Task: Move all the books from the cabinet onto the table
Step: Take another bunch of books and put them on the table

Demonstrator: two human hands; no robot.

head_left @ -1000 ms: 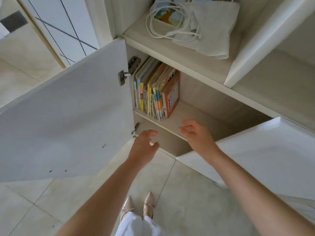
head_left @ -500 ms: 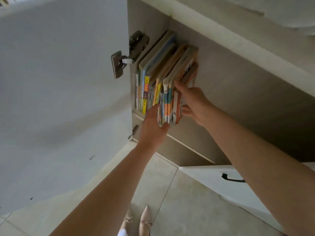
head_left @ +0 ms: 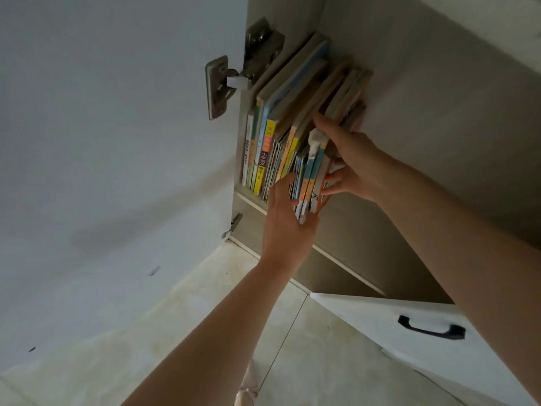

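Both arms reach up into the open cabinet (head_left: 439,118), and the action is all on the row of books (head_left: 281,136) standing upright on the shelf (head_left: 345,259), packed against the cabinet's left wall just inside the hinge (head_left: 234,80).

The left hand (head_left: 288,221) comes in from below, palm against the front lower edges of the thin books at the right end of the row, fingers pushed in between the spines so the tips are hidden. It is pressed against that bundle, fingers wrapped part way round it.

The right hand (head_left: 354,165) is on the other side of the same bundle: the thumb lies across the top edges of the books, and the spread fingers press on the orange cover (head_left: 323,197) of the outermost one. So the right-hand group of books is squeezed between the two hands, its bottom edge tipped out past the shelf lip.

The taller books at the left of the row, yellow and green spines showing, stand untouched on the shelf.

The left door (head_left: 111,159) hangs wide open, filling the left of the view. The right door (head_left: 409,344), with its dark handle (head_left: 430,329), stands open low at the right. Below, pale floor tiles (head_left: 222,317) and the tip of a light shoe (head_left: 248,388).
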